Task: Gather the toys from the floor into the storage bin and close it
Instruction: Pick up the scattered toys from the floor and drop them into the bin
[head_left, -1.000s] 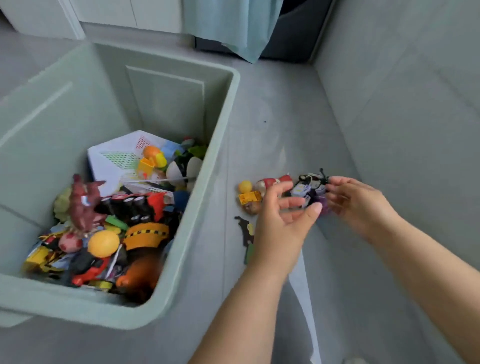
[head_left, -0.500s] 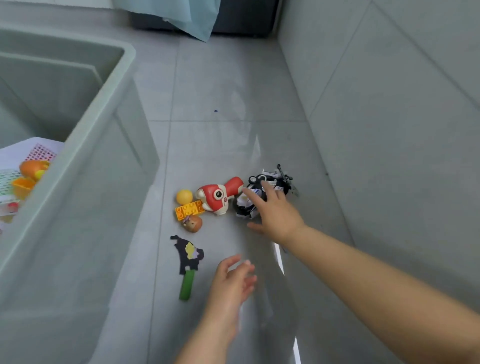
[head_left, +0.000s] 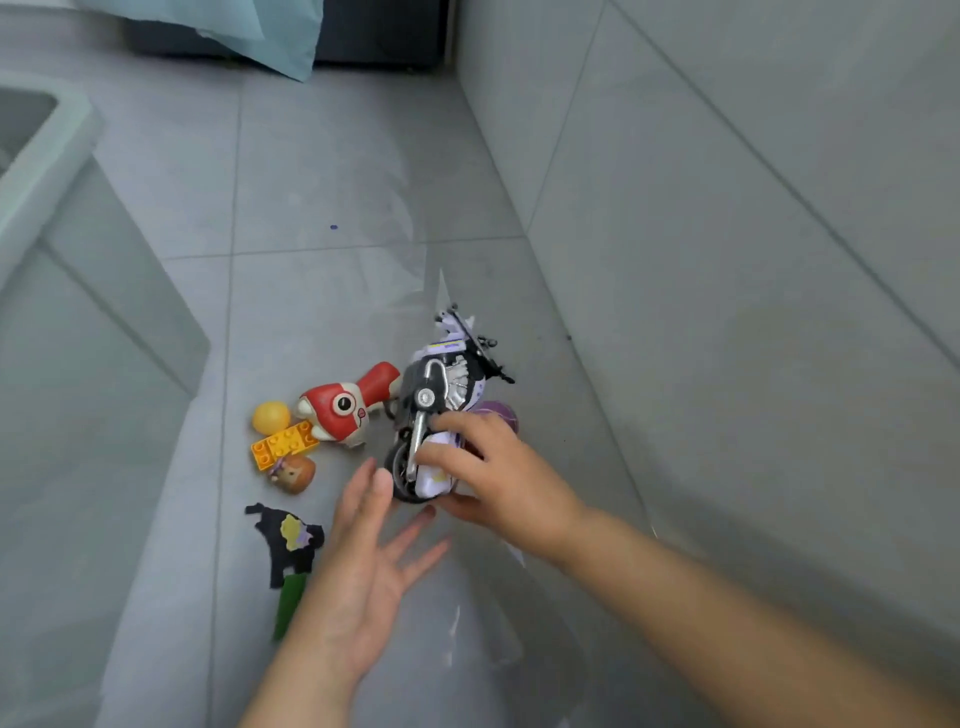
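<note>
My right hand grips a black, white and purple toy motorcycle by its rear end, with the front pointing away from me. A purple ball shows just behind my fingers. My left hand is open with spread fingers, its fingertips close to the motorcycle's rear wheel. On the floor to the left lie a red and white fish toy, a yellow ball, an orange brick, a small figure head and a black and green flat toy. The pale green storage bin stands at the left edge.
A grey tiled wall runs along the right, close to the toys. At the top, a light blue cloth hangs in front of a dark appliance. Grey floor tiles stretch between bin and wall.
The view has swung right, away from the bin's inside. My right hand has closed around the motorcycle and tipped it up. My left hand has moved forward toward it, fingers spread.
</note>
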